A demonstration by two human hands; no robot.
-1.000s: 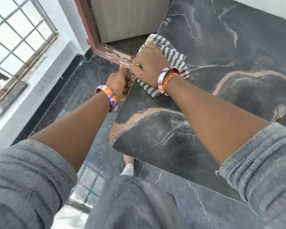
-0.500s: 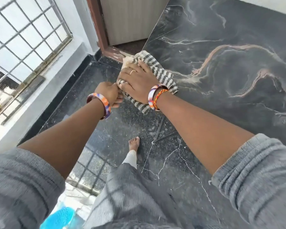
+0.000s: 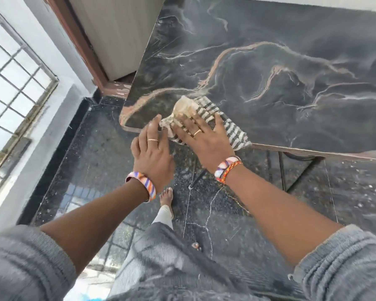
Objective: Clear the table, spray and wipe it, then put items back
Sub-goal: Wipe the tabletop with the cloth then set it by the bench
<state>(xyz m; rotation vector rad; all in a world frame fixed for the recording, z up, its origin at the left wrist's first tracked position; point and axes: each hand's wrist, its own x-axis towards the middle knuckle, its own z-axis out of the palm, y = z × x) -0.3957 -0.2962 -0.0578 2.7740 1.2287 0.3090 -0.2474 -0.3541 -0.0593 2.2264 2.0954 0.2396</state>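
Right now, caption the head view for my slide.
Right hand presses striped cloth at marble table corner; left hand open beside it.

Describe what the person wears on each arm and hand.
Both arms have grey ribbed sleeves pushed up. The left hand wears a thin ring and a striped orange, purple and white bangle. The right hand wears a ring, a similar bangle and an orange braided thread.
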